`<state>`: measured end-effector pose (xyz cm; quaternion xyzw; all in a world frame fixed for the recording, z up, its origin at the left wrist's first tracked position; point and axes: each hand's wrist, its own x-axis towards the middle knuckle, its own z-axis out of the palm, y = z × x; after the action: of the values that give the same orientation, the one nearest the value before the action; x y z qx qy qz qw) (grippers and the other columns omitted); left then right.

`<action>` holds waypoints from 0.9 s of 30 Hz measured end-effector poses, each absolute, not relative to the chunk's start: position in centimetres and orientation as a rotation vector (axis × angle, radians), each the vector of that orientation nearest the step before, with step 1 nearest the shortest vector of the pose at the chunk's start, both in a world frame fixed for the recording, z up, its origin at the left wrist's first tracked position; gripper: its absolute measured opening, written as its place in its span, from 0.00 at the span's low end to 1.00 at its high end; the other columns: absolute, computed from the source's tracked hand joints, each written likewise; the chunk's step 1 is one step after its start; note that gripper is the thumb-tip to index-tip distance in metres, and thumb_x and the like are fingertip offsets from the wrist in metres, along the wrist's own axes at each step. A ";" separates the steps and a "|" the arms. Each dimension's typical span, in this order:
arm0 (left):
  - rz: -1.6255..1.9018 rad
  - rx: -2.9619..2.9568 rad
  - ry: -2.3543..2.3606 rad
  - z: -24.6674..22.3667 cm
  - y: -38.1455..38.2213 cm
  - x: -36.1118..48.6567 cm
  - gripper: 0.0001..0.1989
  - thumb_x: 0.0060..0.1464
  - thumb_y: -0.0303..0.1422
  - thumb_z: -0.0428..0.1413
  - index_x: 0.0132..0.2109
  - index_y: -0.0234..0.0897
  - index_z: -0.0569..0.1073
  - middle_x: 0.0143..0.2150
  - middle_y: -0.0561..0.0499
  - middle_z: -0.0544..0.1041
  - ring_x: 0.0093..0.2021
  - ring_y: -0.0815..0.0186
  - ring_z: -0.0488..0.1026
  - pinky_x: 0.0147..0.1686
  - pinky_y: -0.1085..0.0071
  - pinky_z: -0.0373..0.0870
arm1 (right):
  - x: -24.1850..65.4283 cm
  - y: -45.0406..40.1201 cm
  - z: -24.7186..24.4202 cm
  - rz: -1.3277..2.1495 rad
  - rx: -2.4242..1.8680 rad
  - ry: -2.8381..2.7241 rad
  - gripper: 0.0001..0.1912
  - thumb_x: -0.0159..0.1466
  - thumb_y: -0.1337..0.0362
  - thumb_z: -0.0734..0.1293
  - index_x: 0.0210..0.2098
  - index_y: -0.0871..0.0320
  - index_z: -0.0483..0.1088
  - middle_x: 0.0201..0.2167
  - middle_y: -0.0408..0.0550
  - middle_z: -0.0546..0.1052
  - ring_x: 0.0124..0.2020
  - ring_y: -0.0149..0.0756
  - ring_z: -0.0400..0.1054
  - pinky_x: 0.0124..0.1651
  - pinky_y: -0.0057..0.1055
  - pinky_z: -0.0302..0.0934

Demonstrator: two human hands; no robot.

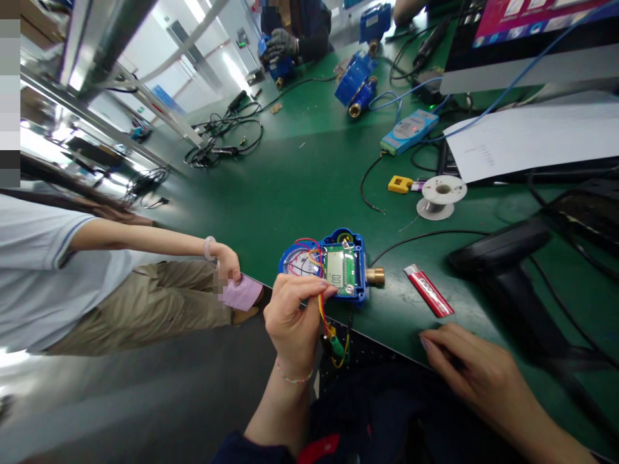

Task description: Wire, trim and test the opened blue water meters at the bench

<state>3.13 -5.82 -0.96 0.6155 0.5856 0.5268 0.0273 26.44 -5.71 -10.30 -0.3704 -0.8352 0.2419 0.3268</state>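
L hand (pixel 296 316) raised, fingertips pinching coloured wires (pixel 321 305) at near side of opened blue meter (pixel 333 264), bench (pixel 309 174) near edge. R hand (pixel 476 364) half-curled, right of it; can't tell if empty.

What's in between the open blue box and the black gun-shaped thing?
In the head view, a red-and-white packet lies between the blue box and the black gun-shaped thing. A thin black cable curves there too.

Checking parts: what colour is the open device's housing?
The housing is blue, shown in the head view.
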 end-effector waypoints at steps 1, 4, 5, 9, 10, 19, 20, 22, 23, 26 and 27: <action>1.607 1.915 1.795 -1.0 -5.8 3.0 0.10 0.43 0.18 0.61 0.31 0.36 0.73 0.29 0.56 0.76 0.32 0.70 0.71 0.32 0.71 0.67 | 26.4 -5.7 -10.3 0.639 -0.972 -2.189 0.03 0.63 0.66 0.61 0.36 0.59 0.66 0.25 0.43 0.69 0.24 0.27 0.65 0.29 0.25 0.58; 1.551 1.921 1.738 -1.3 -5.6 2.6 0.10 0.43 0.19 0.62 0.31 0.37 0.73 0.29 0.56 0.76 0.32 0.70 0.71 0.33 0.70 0.67 | 26.5 -5.8 -10.4 0.643 -0.974 -2.191 0.03 0.63 0.67 0.62 0.36 0.59 0.67 0.26 0.43 0.69 0.25 0.26 0.66 0.30 0.25 0.58; 1.544 1.918 1.710 -1.5 -5.5 2.5 0.10 0.43 0.20 0.62 0.31 0.37 0.73 0.29 0.56 0.76 0.32 0.70 0.71 0.34 0.70 0.67 | 26.5 -5.8 -10.4 0.640 -0.975 -2.190 0.03 0.63 0.67 0.62 0.36 0.59 0.67 0.26 0.43 0.70 0.25 0.26 0.66 0.30 0.24 0.58; 1.622 1.933 1.581 -2.3 -5.0 2.1 0.09 0.43 0.19 0.62 0.30 0.37 0.72 0.29 0.57 0.76 0.32 0.71 0.70 0.34 0.69 0.65 | 26.5 -5.9 -10.4 0.631 -0.990 -2.187 0.03 0.63 0.66 0.62 0.36 0.59 0.67 0.25 0.43 0.69 0.25 0.26 0.65 0.29 0.24 0.57; 1.647 1.947 1.555 -2.4 -4.9 2.0 0.10 0.43 0.19 0.62 0.30 0.37 0.72 0.29 0.57 0.76 0.32 0.71 0.70 0.35 0.69 0.65 | 26.5 -5.9 -10.4 0.631 -0.992 -2.186 0.03 0.63 0.66 0.62 0.35 0.59 0.67 0.25 0.43 0.69 0.24 0.26 0.65 0.29 0.24 0.57; 1.615 1.968 1.559 -3.0 -4.3 1.5 0.09 0.43 0.20 0.61 0.29 0.37 0.71 0.29 0.56 0.74 0.32 0.70 0.68 0.34 0.69 0.65 | 26.3 -5.9 -10.3 0.594 -1.007 -2.196 0.05 0.63 0.66 0.61 0.33 0.59 0.67 0.24 0.43 0.69 0.24 0.27 0.64 0.29 0.25 0.57; 1.615 1.963 1.553 -3.0 -4.2 1.4 0.09 0.43 0.20 0.61 0.29 0.37 0.71 0.29 0.56 0.74 0.32 0.70 0.68 0.34 0.69 0.65 | 26.3 -5.8 -10.3 0.592 -1.010 -2.194 0.05 0.63 0.66 0.61 0.33 0.59 0.67 0.25 0.43 0.70 0.24 0.27 0.64 0.29 0.25 0.57; 1.603 1.939 1.535 -2.9 -4.1 1.2 0.08 0.44 0.21 0.61 0.29 0.37 0.71 0.29 0.55 0.74 0.32 0.70 0.69 0.34 0.69 0.65 | 26.3 -5.8 -10.4 0.586 -1.017 -2.191 0.05 0.63 0.66 0.61 0.33 0.59 0.67 0.25 0.43 0.70 0.24 0.27 0.64 0.29 0.25 0.57; 1.591 1.922 1.523 -2.9 -4.1 1.0 0.08 0.44 0.21 0.61 0.29 0.37 0.71 0.29 0.55 0.74 0.32 0.70 0.69 0.35 0.69 0.65 | 26.3 -5.9 -10.4 0.582 -1.018 -2.190 0.05 0.63 0.66 0.61 0.33 0.59 0.68 0.25 0.43 0.70 0.24 0.27 0.65 0.29 0.25 0.57; 1.513 1.859 1.466 -2.5 -4.1 0.4 0.08 0.44 0.21 0.61 0.29 0.38 0.72 0.29 0.55 0.74 0.32 0.69 0.70 0.35 0.69 0.66 | 26.3 -5.9 -10.5 0.562 -1.018 -2.191 0.05 0.63 0.66 0.61 0.33 0.59 0.68 0.25 0.43 0.71 0.25 0.27 0.65 0.30 0.25 0.57; 1.488 1.832 1.445 -2.4 -4.1 0.2 0.08 0.44 0.21 0.61 0.29 0.38 0.73 0.29 0.54 0.75 0.32 0.69 0.70 0.35 0.69 0.66 | 26.3 -5.9 -10.5 0.557 -1.019 -2.191 0.06 0.63 0.66 0.61 0.33 0.59 0.68 0.25 0.43 0.71 0.25 0.27 0.65 0.30 0.25 0.57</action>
<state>0.22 -4.13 -2.41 0.6504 0.5130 0.5285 0.1861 26.32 -5.94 -10.52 -0.3887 -0.8356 0.2123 0.3251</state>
